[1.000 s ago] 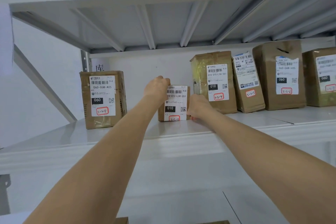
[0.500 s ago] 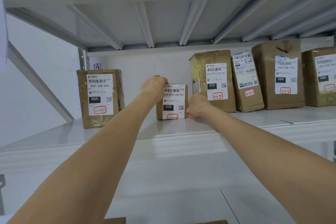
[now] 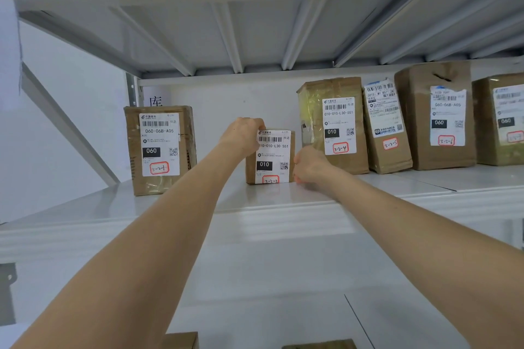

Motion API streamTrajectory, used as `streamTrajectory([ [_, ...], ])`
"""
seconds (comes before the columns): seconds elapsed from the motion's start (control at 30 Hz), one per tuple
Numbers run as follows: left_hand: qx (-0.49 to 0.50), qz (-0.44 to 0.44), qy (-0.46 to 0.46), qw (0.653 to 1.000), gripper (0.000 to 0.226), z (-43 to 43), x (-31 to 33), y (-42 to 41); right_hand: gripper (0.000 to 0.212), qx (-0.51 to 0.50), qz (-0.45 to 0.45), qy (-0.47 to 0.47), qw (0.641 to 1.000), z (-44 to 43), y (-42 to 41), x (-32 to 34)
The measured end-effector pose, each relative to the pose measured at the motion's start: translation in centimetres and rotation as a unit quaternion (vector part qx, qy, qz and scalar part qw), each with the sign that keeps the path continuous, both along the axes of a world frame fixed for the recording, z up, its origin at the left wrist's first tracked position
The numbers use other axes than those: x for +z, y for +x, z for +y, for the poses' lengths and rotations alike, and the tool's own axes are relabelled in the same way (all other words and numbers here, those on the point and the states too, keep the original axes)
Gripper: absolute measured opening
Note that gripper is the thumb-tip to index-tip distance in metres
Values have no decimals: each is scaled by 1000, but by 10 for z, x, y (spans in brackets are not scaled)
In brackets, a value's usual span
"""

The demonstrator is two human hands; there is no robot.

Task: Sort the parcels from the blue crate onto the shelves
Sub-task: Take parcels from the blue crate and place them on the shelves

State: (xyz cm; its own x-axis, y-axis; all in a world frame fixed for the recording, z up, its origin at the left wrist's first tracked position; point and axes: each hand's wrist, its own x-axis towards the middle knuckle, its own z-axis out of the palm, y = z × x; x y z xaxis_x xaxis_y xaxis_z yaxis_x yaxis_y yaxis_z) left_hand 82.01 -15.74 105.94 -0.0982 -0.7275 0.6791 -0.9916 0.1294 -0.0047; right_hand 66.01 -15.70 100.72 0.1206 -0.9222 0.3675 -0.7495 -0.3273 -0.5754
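Observation:
A small brown parcel (image 3: 270, 160) with a white label marked 010 stands upright on the white shelf (image 3: 269, 208). My left hand (image 3: 243, 136) grips its top left corner, fingers curled over the top edge. My right hand (image 3: 309, 165) holds its lower right side near the shelf surface; the fingertips are hidden behind the hand. The blue crate is out of view.
A taller 060 parcel (image 3: 160, 149) stands to the left. To the right stand a 010 parcel (image 3: 334, 125), a slim leaning parcel (image 3: 387, 127), a large 060 box (image 3: 442, 116) and another box (image 3: 503, 119). A shelf deck hangs overhead. Box tops (image 3: 181, 340) show at the bottom edge.
Both hands stay on the small parcel. It has shifted only slightly on the shelf, and the view has moved a little.

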Motion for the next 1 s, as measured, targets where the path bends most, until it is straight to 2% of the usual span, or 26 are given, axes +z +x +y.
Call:
streamTrajectory([
  [0.07,1,0,1,1000,39,0,0,0,26,-1,40,-19,999,8,1,0],
  [0.13,2,-2,2,1000,39,-1,1,0,16,-1,71,-29,997,10,0,-1],
  [0.27,4,-1,4,1000,39,0,1,-1,29,-2,95,-32,995,9,3,-2],
  [0.57,-3,-2,16,1000,40,4,1,-2,28,-12,106,-44,993,16,3,-1],
  [0.77,-13,3,40,999,57,8,-5,-3,15,-25,98,-52,994,27,-6,-1],
  [0.87,-13,8,41,999,68,13,-5,-4,26,-42,103,-59,992,33,-13,1],
  [1.0,10,8,33,999,62,22,-7,-9,35,-67,98,-65,991,41,-17,-1],
])
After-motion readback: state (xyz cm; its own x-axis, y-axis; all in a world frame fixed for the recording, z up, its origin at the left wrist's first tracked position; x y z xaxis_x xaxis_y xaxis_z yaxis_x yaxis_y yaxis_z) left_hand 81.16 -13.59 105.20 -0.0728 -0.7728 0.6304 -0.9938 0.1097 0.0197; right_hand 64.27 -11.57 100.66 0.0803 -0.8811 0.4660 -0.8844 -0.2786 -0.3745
